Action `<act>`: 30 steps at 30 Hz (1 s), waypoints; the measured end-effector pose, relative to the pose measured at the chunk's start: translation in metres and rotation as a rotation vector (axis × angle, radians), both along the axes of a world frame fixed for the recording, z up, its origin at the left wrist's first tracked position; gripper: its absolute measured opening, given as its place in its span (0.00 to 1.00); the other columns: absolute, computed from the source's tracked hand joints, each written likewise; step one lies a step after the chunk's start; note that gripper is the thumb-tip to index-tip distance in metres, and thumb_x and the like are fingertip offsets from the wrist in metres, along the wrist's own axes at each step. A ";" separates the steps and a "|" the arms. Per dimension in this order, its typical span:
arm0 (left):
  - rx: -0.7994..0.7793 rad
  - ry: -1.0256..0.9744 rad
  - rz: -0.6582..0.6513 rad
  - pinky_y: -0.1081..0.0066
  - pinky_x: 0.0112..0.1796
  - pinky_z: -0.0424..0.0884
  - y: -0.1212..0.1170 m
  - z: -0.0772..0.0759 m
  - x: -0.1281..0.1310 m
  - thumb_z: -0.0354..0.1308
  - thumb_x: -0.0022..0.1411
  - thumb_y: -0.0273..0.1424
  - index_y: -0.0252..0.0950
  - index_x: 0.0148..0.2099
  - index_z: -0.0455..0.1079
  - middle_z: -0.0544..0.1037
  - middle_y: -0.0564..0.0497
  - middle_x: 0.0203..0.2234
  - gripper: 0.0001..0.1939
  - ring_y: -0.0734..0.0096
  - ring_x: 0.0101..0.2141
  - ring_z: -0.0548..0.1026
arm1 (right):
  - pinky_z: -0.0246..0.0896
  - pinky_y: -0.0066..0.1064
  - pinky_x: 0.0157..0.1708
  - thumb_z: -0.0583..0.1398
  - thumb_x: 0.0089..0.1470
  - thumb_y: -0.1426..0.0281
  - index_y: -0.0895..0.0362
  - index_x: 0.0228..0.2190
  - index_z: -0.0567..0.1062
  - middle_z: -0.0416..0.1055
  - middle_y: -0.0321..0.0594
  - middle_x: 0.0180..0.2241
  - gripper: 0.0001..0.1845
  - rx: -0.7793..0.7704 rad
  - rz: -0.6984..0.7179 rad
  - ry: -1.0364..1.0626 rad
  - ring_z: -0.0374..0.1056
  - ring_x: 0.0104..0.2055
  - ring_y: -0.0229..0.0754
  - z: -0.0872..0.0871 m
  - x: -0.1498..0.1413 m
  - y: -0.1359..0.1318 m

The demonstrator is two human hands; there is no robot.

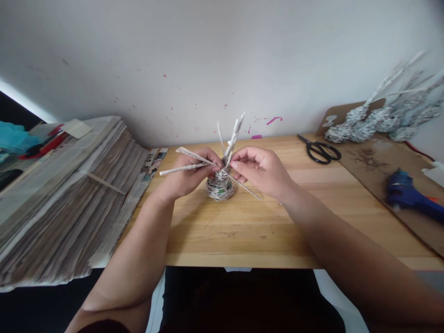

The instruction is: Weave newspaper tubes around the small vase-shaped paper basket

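Note:
A small round piece woven from rolled newspaper strips (219,188) stands on the wooden table between my hands. Several paper sticks rise and fan out from its narrow neck, two of them pointing left and one slanting down to the right. My left hand (194,172) is closed around the neck and the bases of the sticks. With thumb and fingers pinched, my right hand (258,167) grips a paper stick at the neck's right side. The fingertips partly cover the top of the weave.
A tall stack of newspapers (65,199) fills the left side. Black-handled scissors (319,150) lie at the back right. Beyond them are several woven paper pieces (362,122), and a blue glue gun (411,194) rests on a brown board (364,159). A paint-spotted wall stands behind.

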State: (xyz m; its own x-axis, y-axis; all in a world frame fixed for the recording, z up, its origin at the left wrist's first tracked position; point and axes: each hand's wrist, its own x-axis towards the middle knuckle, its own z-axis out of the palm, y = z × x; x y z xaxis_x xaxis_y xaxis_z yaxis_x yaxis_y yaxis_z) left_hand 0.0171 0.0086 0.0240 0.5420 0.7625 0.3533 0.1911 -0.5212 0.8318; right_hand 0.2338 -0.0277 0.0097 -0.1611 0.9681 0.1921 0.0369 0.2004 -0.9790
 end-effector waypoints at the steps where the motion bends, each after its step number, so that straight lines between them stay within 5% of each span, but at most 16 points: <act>1: 0.005 0.006 -0.017 0.72 0.29 0.76 0.000 0.000 0.000 0.67 0.64 0.34 0.35 0.37 0.75 0.80 0.48 0.28 0.07 0.72 0.27 0.77 | 0.70 0.30 0.28 0.67 0.55 0.66 0.56 0.34 0.76 0.77 0.35 0.29 0.07 0.020 0.009 0.000 0.71 0.26 0.35 -0.001 0.000 0.000; 5: 0.055 0.015 -0.034 0.72 0.30 0.74 -0.004 0.001 0.001 0.66 0.65 0.33 0.34 0.38 0.74 0.79 0.48 0.29 0.07 0.71 0.29 0.77 | 0.69 0.31 0.32 0.67 0.56 0.66 0.55 0.33 0.78 0.78 0.35 0.29 0.06 0.135 0.021 -0.045 0.72 0.29 0.35 -0.004 -0.002 -0.002; 11: 0.036 -0.033 -0.033 0.71 0.32 0.75 -0.007 -0.001 0.007 0.68 0.63 0.35 0.35 0.39 0.75 0.80 0.50 0.29 0.09 0.70 0.31 0.78 | 0.67 0.31 0.33 0.64 0.59 0.69 0.53 0.32 0.78 0.78 0.35 0.31 0.03 0.393 -0.142 -0.164 0.70 0.31 0.36 -0.010 -0.008 -0.008; 20: -0.032 -0.062 -0.025 0.73 0.32 0.75 -0.007 -0.004 0.011 0.72 0.59 0.33 0.35 0.42 0.72 0.81 0.50 0.31 0.14 0.73 0.30 0.78 | 0.70 0.28 0.23 0.70 0.49 0.66 0.53 0.38 0.71 0.75 0.31 0.27 0.17 -0.059 -0.028 0.126 0.72 0.24 0.35 -0.006 -0.007 -0.001; 30: -0.181 -0.167 0.043 0.71 0.33 0.79 -0.006 -0.010 0.018 0.78 0.51 0.37 0.36 0.44 0.68 0.84 0.49 0.31 0.25 0.67 0.31 0.83 | 0.77 0.32 0.29 0.75 0.45 0.58 0.54 0.28 0.72 0.78 0.35 0.27 0.20 -0.101 -0.053 0.155 0.75 0.27 0.37 -0.005 -0.007 -0.002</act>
State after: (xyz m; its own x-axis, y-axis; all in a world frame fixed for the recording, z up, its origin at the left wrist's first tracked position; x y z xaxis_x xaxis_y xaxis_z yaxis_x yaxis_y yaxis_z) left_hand 0.0352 0.0023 0.0143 0.4537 0.8425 0.2904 0.0620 -0.3550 0.9328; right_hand 0.2271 -0.0298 0.0045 -0.0856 0.9900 0.1119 -0.1082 0.1024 -0.9888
